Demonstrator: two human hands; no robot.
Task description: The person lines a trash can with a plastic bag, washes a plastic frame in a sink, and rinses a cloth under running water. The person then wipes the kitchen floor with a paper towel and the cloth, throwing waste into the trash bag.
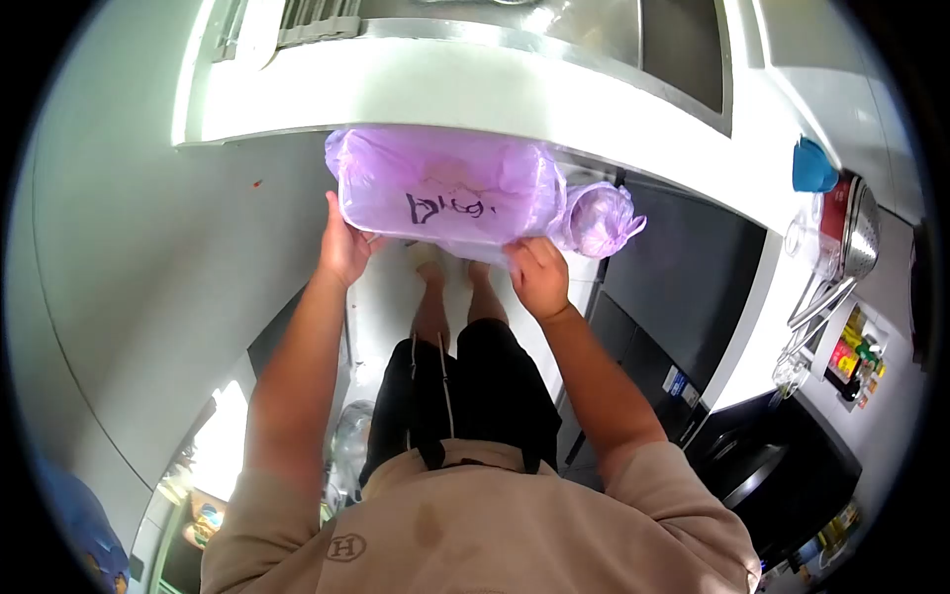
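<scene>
A translucent purple plastic bag (371,203) covers a wide box-shaped bin just below the counter's front edge. Dark handwritten-looking marks (450,208) show on its inside face. My left hand (344,246) grips the near left corner, thumb up along the side and fingers curled under the rim. With bent fingers, my right hand (539,277) pinches the bag's edge at the near right corner. Beside that corner bulges a gathered purple bundle (602,220) with a twisted loop at its end. The bin's underside is hidden.
A white counter (455,84) with a steel sink (683,49) runs across the front. Dark cabinet doors (673,287) stand below it to the right. A colander (863,233), a blue cup (813,165) and a black appliance (767,460) line the right side. A pale wall (129,247) rises at left.
</scene>
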